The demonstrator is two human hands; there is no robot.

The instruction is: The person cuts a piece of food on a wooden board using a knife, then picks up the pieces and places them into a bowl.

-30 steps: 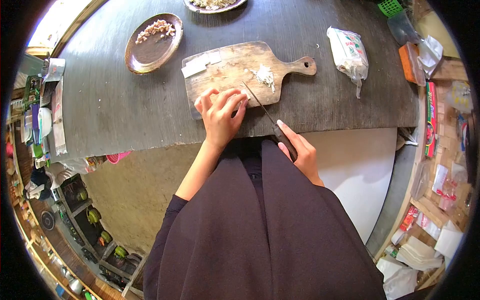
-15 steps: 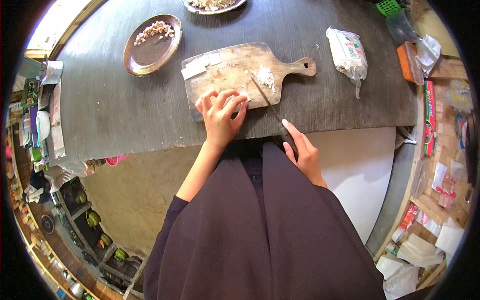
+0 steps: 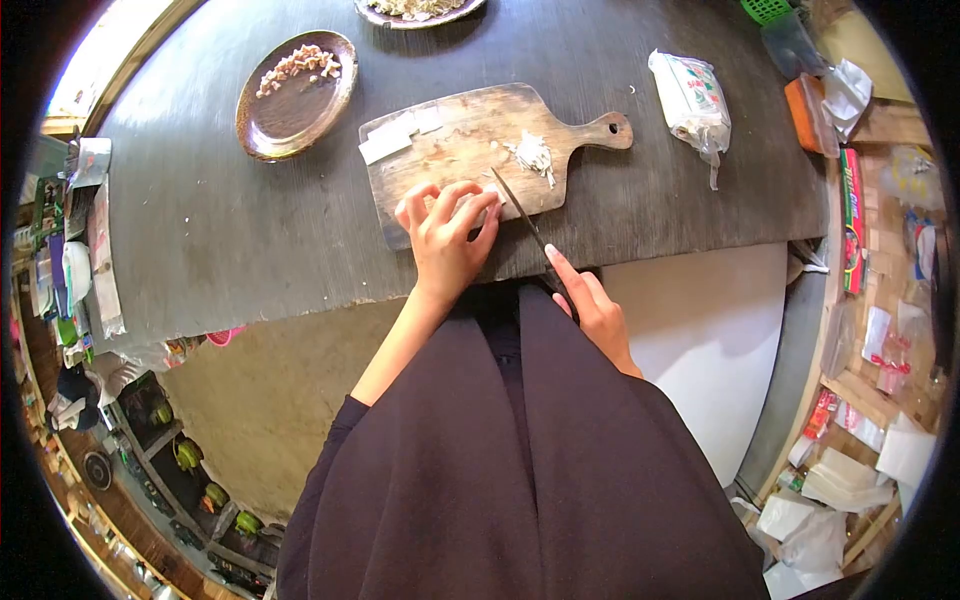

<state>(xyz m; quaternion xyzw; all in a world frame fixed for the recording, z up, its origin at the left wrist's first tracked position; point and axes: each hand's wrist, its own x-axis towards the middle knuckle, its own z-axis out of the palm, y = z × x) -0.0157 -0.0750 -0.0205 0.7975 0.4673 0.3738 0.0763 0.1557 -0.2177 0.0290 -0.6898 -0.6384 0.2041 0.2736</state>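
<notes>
My left hand [image 3: 447, 235] rests on the near edge of the wooden cutting board [image 3: 450, 150], its curled fingertips on a small white piece [image 3: 499, 199], mostly hidden under them. In my right hand [image 3: 588, 305] is the dark handle of a knife [image 3: 522, 212]; the blade points forward over the board, its tip close to my left fingertips. A little heap of thin white strips [image 3: 532, 156] lies on the board's right part. Flat white slabs [image 3: 386, 145] sit at its upper left.
Beyond the board to the left is a brown plate [image 3: 290, 118] with chopped pieces. Another plate [image 3: 420, 22] with pale shreds stands at the far edge of view. A plastic packet [image 3: 692, 100] lies at the right, with an orange sponge [image 3: 802, 115] farther right.
The knife and my right hand have shifted left, bringing the blade nearer my left fingers. My left hand holds nearly the same place on the board.
</notes>
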